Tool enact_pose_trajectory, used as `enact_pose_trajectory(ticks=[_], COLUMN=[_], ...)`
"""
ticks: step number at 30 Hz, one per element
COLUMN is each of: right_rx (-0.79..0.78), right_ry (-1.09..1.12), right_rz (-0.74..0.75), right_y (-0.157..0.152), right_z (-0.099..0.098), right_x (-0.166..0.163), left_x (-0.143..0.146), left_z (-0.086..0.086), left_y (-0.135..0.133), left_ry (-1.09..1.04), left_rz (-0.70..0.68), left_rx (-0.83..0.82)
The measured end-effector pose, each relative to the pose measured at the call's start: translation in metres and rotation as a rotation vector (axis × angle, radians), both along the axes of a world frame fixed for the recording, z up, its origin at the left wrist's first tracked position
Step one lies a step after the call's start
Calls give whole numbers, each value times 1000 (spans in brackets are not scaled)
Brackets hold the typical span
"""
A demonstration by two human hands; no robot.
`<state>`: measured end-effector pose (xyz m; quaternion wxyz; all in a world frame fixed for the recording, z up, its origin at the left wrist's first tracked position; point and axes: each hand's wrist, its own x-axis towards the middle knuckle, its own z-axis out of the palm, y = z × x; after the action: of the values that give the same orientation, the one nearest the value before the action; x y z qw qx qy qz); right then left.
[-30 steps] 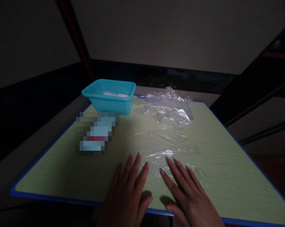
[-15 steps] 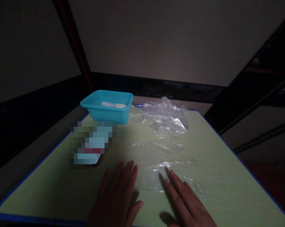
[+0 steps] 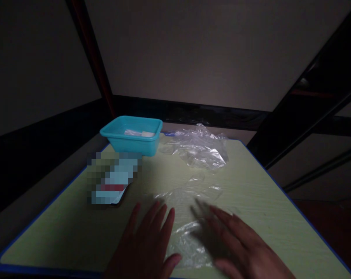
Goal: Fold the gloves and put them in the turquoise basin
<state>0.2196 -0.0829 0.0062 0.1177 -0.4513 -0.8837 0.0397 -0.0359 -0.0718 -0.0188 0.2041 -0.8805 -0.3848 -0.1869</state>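
A thin, clear plastic piece (image 3: 187,242) lies on the table in front of me, with finger-like lobes at its far end like a disposable glove. My left hand (image 3: 147,240) is at its left edge, palm down with fingers spread. Over its right side is my right hand (image 3: 239,240), fingers stretched out and slightly blurred, casting a shadow on the plastic. Whether the right fingertips touch it I cannot tell. Farther back rests a crumpled heap of similar clear plastic (image 3: 203,149).
A turquoise basin (image 3: 131,145) with white items inside stands at the back left. In front of it lies a pixelated flat object (image 3: 114,180). The pale green table (image 3: 265,224) has a blue edge, with walls behind and to the left.
My right hand has moved a little right and its fingers have turned inward. The near part of the clear plastic has shifted toward me and wrinkled. My left hand is nearly still.
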Motion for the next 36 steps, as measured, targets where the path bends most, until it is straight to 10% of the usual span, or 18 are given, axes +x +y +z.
enact_pose_trajectory(ticks=[10, 36], right_rx=[-191, -437], right_ry=[32, 458], right_rz=[-134, 96], right_y=[93, 69], right_z=[-7, 28], right_x=[-3, 7], left_x=[41, 42], left_z=[13, 11], left_y=[34, 30], left_ry=[-68, -150], left_rz=[-14, 0], left_rx=[-370, -449])
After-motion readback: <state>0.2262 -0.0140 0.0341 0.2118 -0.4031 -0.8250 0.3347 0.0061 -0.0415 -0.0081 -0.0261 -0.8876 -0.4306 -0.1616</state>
